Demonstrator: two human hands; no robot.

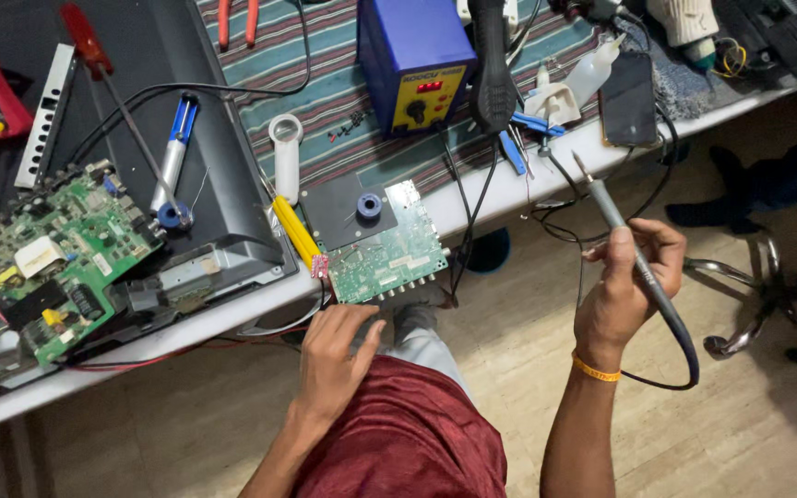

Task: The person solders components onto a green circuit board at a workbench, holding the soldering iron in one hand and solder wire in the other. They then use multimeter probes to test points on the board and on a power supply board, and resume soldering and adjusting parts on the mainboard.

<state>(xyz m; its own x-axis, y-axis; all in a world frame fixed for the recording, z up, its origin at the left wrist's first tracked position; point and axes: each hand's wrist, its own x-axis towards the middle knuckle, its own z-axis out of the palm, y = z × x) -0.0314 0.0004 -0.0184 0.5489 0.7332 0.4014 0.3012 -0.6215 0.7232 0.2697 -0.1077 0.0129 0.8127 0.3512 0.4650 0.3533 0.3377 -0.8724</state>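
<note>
My right hand (622,286) grips a grey soldering iron (607,205) like a pen, tip pointing up toward the bench edge, its black cord looping down below the wrist. My left hand (336,355) rests at the bench edge with fingers spread, touching the near edge of a small green circuit board (389,254). That board lies partly on a dark mat (334,214) with a blue solder spool (369,205) on it. A yellow-handled tool (295,231) lies just left of the board.
A blue soldering station (414,60) stands at the back on a striped cloth. A larger green circuit board (57,254) and a blue desoldering pump (174,157) lie on a black panel at left. A phone (627,97) and a chair base (767,295) are at right.
</note>
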